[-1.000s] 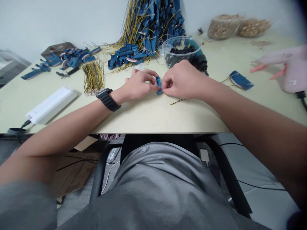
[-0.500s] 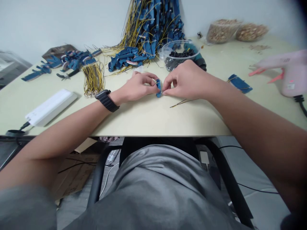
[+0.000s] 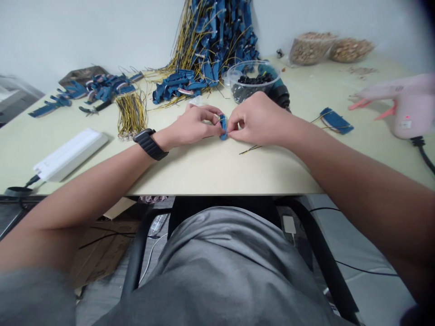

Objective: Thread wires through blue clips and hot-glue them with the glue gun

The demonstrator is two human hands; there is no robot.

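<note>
Blue plastic clip (image 3: pixel 223 127) pinched between both hands at mid surface (image 3: pixel 210 174): left hand (image 3: pixel 193 125) fingers closed on it, right hand (image 3: pixel 260 120) fingers likewise. Pink glue gun (image 3: pixel 404 106) label too blurred to read.

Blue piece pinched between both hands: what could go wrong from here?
1. The blue piece is small and held only by fingertips of the left hand and right hand; it could slip out.
2. The clear bowl of black bits sits behind the right hand; a backward knuckle might knock it.
3. The loose wire by the right wrist could get swept away.
</note>
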